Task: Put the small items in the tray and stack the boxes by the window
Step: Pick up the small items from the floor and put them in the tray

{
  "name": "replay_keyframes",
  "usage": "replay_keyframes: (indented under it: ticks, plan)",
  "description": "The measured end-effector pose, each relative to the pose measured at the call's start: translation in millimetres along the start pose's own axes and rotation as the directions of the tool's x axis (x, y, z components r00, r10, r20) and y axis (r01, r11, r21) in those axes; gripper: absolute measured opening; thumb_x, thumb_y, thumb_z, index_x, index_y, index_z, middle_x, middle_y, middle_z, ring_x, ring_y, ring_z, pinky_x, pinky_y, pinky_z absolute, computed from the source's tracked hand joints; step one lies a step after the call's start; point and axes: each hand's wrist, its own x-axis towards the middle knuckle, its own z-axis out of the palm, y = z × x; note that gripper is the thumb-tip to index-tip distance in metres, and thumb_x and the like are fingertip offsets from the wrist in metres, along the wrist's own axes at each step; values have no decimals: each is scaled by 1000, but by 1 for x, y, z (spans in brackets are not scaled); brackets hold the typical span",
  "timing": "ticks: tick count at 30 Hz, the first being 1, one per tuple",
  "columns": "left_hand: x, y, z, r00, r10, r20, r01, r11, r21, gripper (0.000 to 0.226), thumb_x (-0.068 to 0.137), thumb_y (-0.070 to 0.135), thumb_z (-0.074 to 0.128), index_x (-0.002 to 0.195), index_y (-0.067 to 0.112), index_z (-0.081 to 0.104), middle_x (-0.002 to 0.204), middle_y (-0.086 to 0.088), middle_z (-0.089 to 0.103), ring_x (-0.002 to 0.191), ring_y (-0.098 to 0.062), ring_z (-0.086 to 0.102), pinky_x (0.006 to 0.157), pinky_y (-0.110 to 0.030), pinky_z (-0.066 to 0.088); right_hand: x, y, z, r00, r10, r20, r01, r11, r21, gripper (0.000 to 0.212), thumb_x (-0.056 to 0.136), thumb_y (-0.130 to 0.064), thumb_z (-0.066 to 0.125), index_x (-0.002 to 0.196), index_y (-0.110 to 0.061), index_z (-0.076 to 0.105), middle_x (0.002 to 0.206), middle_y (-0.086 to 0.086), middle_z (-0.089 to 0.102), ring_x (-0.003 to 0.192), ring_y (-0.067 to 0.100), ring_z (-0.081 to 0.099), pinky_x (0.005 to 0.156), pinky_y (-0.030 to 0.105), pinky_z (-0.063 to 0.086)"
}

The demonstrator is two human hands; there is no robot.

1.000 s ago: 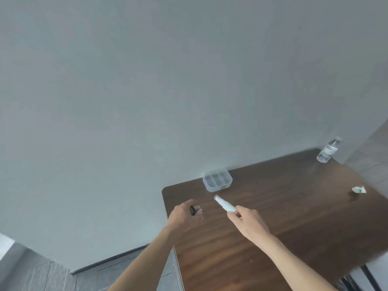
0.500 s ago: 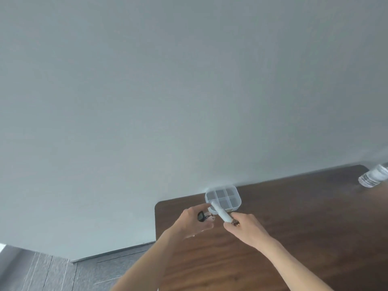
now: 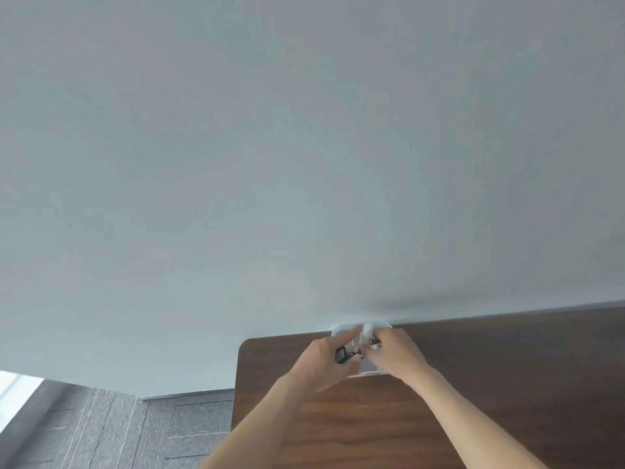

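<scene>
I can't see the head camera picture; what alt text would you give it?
Two bare hands meet over a small clear compartment tray at the far edge of a dark wooden table: the left hand pinches a small black item, the right hand holds a white tube. A plain grey wall fills most of the view.

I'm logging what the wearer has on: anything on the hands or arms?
Nothing visible. Both forearms are bare as far as the frame shows, with no sleeves, gloves, watch or rings on the left hand or right hand.

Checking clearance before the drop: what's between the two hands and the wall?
Head view: only the clear tray, under the left hand and right hand, against the wall.
</scene>
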Motion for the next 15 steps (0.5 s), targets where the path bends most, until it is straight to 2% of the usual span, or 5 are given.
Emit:
replay_keyframes:
  ticks: [3,5,10,13,15]
  plan:
    - [13,-5,-4,996,-72,-61,86,959,270,56,82,42,62,136,43,46,94,9,66,86,-16,60,76,-29,49,21,12,7,1000,20,-4,-20,998,61,30,82,-45,61,59,-30,51,58,-9,52,58,7,50,55,27,35]
    - [20,-9,-4,983,-125,-138,167,918,360,44,84,38,62,124,26,50,108,4,65,94,-23,62,76,-33,50,32,21,13,999,47,-12,-46,996,72,29,80,-48,60,61,-28,52,61,-5,56,62,14,54,56,30,37]
    - [34,-15,3,959,-171,-225,241,911,335,34,83,32,63,115,23,55,113,3,51,84,-24,59,68,-30,47,43,29,22,998,53,-28,-51,997,53,31,79,-52,62,58,-33,49,61,-7,55,67,16,57,56,30,39]
    - [39,-17,9,951,-183,-249,258,915,310,31,84,32,61,113,23,55,111,2,51,77,-22,53,64,-28,42,47,31,26,998,66,-16,-65,997,48,32,80,-52,65,57,-37,49,62,-9,57,70,15,59,56,29,41]
    - [42,-19,12,950,-188,-248,257,922,288,32,84,27,60,114,22,54,112,1,51,80,-23,55,65,-30,47,49,33,28,998,61,-13,-61,997,54,32,80,-53,65,57,-37,49,61,-9,58,69,16,61,56,29,41]
